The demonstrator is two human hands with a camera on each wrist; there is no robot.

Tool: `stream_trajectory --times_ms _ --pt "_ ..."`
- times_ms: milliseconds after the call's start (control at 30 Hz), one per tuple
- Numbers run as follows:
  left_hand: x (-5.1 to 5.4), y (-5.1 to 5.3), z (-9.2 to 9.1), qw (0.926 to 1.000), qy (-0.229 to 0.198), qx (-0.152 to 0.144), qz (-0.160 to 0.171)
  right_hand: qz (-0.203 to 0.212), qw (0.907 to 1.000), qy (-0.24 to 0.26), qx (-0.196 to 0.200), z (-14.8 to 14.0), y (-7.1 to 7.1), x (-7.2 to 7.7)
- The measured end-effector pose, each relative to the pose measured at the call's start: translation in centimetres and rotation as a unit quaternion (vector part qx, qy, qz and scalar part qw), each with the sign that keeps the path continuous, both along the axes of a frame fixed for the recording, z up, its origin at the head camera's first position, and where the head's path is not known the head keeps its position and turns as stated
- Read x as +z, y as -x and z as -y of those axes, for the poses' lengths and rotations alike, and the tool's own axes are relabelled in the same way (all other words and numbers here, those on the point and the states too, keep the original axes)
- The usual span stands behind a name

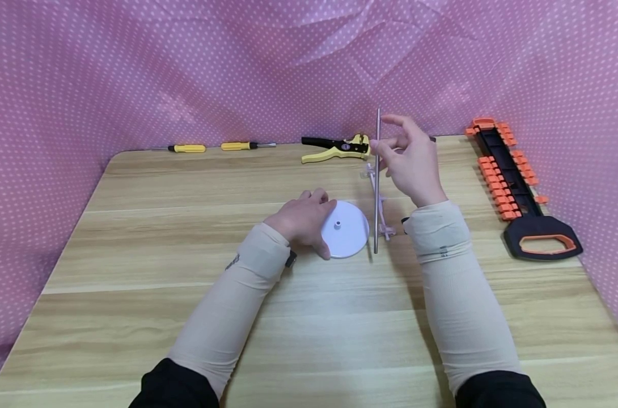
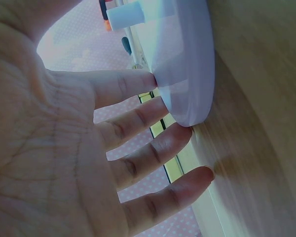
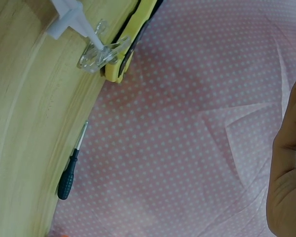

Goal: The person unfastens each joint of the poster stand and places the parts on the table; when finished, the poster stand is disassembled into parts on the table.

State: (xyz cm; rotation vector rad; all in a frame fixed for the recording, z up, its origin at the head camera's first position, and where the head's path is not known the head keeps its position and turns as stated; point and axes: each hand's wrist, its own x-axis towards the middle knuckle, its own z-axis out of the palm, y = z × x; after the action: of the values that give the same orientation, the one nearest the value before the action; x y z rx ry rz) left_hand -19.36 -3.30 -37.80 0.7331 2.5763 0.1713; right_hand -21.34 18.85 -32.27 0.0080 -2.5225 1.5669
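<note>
My left hand [image 1: 309,218] holds the left rim of a white round base [image 1: 351,235], thumb at the near side and fingers at the far side. A short hollow stub [image 1: 338,225] rises from the base's middle. In the left wrist view the fingertips touch the edge of the white disc [image 2: 200,64]. Between thumb and fingers, my right hand [image 1: 416,167] pinches a slim metal rod [image 1: 377,198], held upright just right of the base. Behind the rod lies a thin white bar [image 1: 382,214] with clear plastic end pieces; the right wrist view shows one clear end [image 3: 93,57].
Yellow-and-black wire strippers [image 1: 334,153] lie at the table's back edge. Two yellow-handled screwdrivers [image 1: 189,148] are further left. An orange-and-black rack with a handle [image 1: 544,238] lies at the right. A dark-handled screwdriver [image 3: 67,180] is at the back edge. A pink dotted cloth [image 1: 268,68] surrounds the table.
</note>
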Motion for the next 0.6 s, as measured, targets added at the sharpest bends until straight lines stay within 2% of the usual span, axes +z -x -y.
stream_trajectory --times_ms 600 --pt "-0.1 0.0 0.0 1.0 0.001 0.006 0.004 0.024 0.9997 -0.005 -0.006 -0.6 0.5 -1.1"
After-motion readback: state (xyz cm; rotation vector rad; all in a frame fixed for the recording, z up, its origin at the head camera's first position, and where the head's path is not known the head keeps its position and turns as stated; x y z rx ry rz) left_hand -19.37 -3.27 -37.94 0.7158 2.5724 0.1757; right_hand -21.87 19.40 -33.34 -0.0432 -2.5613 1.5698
